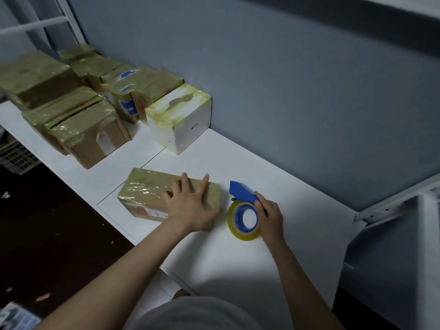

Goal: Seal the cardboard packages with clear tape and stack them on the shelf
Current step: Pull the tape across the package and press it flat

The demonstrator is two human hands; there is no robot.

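Grey-blue painted wall at the back; fills the upper half of the view. Below it, long white shelf board, running from far left to near right, crossed by a thin seam. At the far left end of the board, cluster of brown cardboard packages wrapped in glossy yellowish clear tape, stacked and crowded together, blue markings showing on some. Just beside that cluster and against the wall, white rectangular box banded with the same tape, well apart from the nearer work. Closer in, near the front edge, flat oblong brown cardboard package; lies on its broad face, top and far end shiny with tape, a printed label on the near side. Pressed palm-down on its right half, left hand, fingers straight and spread, gripping nothing. Just right of the package, a narrow strip of white board between, blue plastic tape dispenser; stands on the board, blade end pointing toward the wall, roll of clear yellowish tape on its hub. Wrapped round the dispenser's handle, right hand, fingers curled over it. Off the board to the left, dark floor dotted with small pale scraps.
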